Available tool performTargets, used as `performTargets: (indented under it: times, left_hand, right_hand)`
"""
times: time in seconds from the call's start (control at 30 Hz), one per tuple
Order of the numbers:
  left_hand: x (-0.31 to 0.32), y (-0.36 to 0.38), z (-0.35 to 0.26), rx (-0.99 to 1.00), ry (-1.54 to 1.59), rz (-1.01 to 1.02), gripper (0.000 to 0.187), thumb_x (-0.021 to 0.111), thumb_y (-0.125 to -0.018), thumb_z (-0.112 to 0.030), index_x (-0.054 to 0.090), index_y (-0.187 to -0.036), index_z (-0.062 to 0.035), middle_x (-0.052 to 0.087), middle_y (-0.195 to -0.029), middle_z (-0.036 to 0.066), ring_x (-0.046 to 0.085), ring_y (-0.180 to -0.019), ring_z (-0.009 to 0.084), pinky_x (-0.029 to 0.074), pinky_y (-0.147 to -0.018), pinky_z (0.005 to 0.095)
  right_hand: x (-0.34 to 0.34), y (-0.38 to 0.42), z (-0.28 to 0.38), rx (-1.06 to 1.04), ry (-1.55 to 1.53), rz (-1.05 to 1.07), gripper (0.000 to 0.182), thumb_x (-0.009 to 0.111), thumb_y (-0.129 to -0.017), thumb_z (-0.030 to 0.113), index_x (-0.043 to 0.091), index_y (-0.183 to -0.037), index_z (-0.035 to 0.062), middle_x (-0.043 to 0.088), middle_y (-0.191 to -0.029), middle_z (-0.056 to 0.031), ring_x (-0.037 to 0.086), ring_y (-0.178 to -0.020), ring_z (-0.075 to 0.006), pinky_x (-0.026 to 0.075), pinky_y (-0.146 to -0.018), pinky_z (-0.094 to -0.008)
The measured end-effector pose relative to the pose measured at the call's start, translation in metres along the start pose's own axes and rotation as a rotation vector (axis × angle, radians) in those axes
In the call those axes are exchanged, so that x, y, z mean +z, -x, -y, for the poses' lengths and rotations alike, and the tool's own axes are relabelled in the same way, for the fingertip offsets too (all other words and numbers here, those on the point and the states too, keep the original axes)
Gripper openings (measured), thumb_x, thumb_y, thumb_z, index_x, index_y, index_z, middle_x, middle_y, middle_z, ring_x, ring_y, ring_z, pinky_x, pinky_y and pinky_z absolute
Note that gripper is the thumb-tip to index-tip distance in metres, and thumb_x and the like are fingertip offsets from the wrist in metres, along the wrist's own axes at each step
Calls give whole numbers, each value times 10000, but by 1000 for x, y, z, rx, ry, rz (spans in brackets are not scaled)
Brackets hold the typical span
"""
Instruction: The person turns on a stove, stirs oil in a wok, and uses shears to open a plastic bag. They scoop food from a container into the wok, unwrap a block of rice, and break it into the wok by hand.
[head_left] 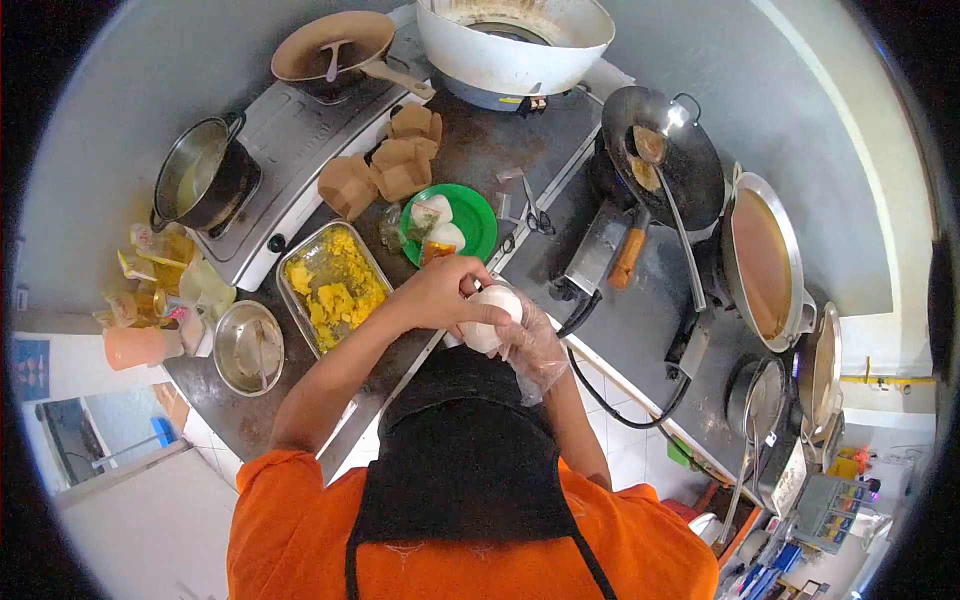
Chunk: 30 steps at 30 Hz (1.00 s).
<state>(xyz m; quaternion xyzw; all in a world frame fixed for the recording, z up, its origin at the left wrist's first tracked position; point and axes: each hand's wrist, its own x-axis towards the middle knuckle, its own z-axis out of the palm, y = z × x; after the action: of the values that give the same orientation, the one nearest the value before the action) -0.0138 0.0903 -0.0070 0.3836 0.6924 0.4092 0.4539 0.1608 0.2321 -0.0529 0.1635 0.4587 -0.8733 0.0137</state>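
Observation:
A white rounded lump (488,318) is held in front of my chest, just above the counter's front edge. My left hand (440,293) is bare, its fingers closed on the lump's upper left side. Around the lower right side curls my right hand (535,345), which wears a loose clear plastic glove. What the lump is made of I cannot make out. Just beyond my fingers, a green plate (481,215) carries similar white lumps (445,236) and a small orange-brown packet (434,252). A clear plastic bag (391,229) lies at the plate's left.
Left of my arm are a metal tray (372,262) of yellow crumbled food and a steel bowl (222,350). Brown paper boxes (347,187) and scissors (538,217) lie farther back. A pot (243,172) sits on the left stove; a wok (640,110) with a ladle stands right.

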Motion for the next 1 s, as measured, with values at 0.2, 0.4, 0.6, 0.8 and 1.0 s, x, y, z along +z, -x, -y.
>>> performTargets:
  times: [0.2, 0.4, 0.6, 0.8, 1.0]
  left_hand:
    - [-9, -7, 33, -113, 447, 306, 391, 713, -947, -342, 622, -1140, -14, 637, -855, -4, 558, -681, 56, 445, -507, 225]
    - [-36, -13, 27, -123, 319, 328, 152, 743, -906, -188, 684, -903, -47, 598, -760, -37, 549, -681, 52, 425, -582, 214]
    - [18, -17, 5, 121, -55, -484, 243, 727, -936, -221, 638, -1029, -15, 614, -878, 4, 566, -758, 106, 488, -674, 284]
    - [106, -25, 13, 275, 260, -876, 766, 733, -899, -129, 312, -1525, 2, 544, -1374, 246, 592, -1224, 276, 461, -1039, 395]
    - [107, -29, 21, 250, -207, -916, 641, 708, -906, -132, 442, -1469, 21, 476, -1430, 348, 605, -1223, 410, 499, -978, 397]
  right_hand:
    - [0, -5, 15, -82, 225, -1, 735, 882, -782, 243, 523, -1373, -6, 645, -1181, -75, 637, -1016, -151, 541, -869, -292]
    - [-26, -20, 13, 35, 112, 137, 723, 854, -804, 190, 498, -1402, -7, 657, -1188, -73, 651, -995, -147, 572, -720, -280]
    - [-28, -34, 24, 57, -11, 68, 614, 797, -859, 236, 517, -1338, -27, 675, -1124, -110, 680, -909, -164, 572, -685, -277]
    - [-30, -43, 34, -148, 448, 20, 593, 630, -997, 372, 409, -1382, -21, 618, -1163, -120, 629, -996, -168, 547, -839, -321]
    - [-37, -49, 37, 121, -118, 10, 518, 545, -1042, 334, 397, -1408, -1, 570, -1284, -125, 604, -1120, -208, 518, -975, -371]
